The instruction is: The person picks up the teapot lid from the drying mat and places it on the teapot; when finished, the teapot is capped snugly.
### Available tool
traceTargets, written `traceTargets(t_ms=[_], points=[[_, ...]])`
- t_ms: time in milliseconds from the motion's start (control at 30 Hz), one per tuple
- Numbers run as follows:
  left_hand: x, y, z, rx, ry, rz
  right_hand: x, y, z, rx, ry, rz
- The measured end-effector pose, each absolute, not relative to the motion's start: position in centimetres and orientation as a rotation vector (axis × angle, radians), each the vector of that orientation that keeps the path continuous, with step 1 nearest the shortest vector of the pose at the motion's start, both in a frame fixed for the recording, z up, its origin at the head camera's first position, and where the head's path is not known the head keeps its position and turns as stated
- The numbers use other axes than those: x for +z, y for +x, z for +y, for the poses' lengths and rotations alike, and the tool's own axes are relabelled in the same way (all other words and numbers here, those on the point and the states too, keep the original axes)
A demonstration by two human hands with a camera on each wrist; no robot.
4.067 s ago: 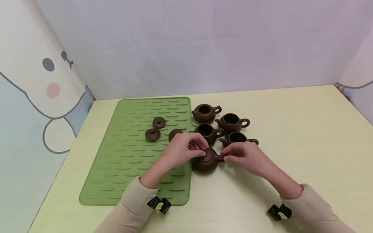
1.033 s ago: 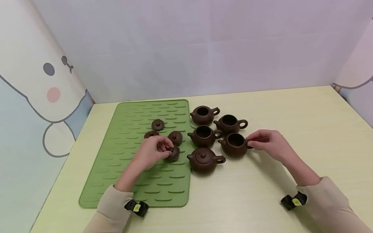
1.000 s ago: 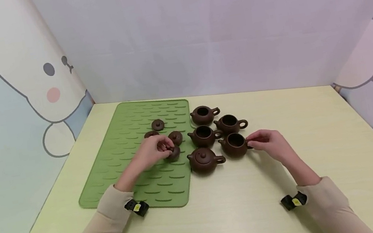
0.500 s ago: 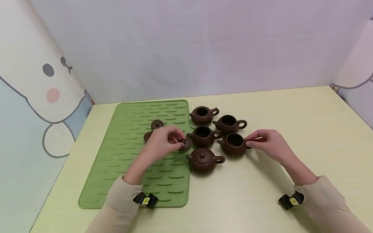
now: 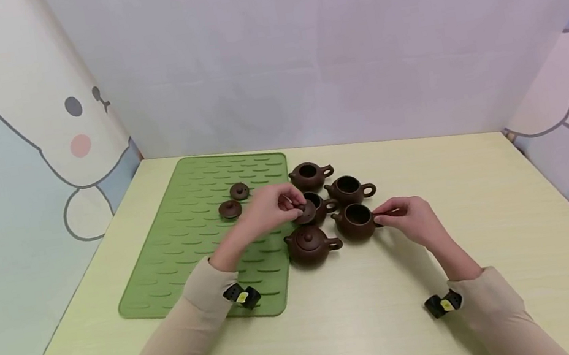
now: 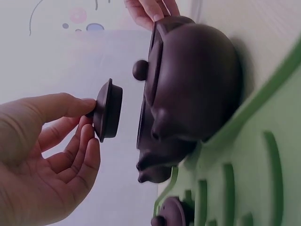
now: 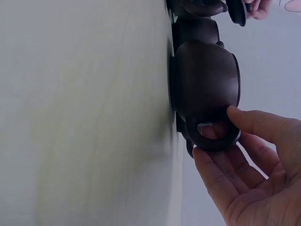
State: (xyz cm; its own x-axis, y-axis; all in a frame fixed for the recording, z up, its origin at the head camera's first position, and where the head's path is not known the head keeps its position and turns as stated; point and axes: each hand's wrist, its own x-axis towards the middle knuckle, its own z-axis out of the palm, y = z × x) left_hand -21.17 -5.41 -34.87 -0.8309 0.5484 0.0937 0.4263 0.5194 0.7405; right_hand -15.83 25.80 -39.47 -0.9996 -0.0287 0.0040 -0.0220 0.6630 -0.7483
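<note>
My left hand (image 5: pixel 271 207) pinches a small dark brown teapot lid (image 5: pixel 305 212) by its knob; the lid overlaps the middle open teapot (image 5: pixel 320 214) in the head view. Seen from the left wrist, the lid (image 6: pixel 108 110) is tipped on edge in that picture, apart from the teapots. My right hand (image 5: pixel 407 217) pinches the handle of the front right open teapot (image 5: pixel 354 223), which stands on the table. In the right wrist view, thumb and fingers close around this handle (image 7: pixel 214 143). A lidded teapot (image 5: pixel 308 248) stands nearest me.
Two more open teapots (image 5: pixel 309 177) (image 5: pixel 348 190) stand behind. A green ridged mat (image 5: pixel 175 263) lies left, bearing loose lids (image 5: pixel 239 191) (image 5: pixel 230 209). The pale table (image 5: pixel 457 175) meets a light curtain (image 5: pixel 313 73) at the back.
My left hand has lifted a lid off the mat and carried it right. Since the oldest frame, my right hand has gone from the lidded teapot's handle to the open teapot's handle.
</note>
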Motion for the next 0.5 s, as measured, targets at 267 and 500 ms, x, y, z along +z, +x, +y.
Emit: traceTargets(t_ms=[267,500], points=[[-34.6,-21.4,-3.0,1.177,0.865,2.596,-39.6,-15.9,25.8,-1.28,-0.039,2.867],[-34.8,-21.4,-1.3,1.202,0.891,2.581,-39.6,-15.9,25.6,-1.298,-0.028,2.858]])
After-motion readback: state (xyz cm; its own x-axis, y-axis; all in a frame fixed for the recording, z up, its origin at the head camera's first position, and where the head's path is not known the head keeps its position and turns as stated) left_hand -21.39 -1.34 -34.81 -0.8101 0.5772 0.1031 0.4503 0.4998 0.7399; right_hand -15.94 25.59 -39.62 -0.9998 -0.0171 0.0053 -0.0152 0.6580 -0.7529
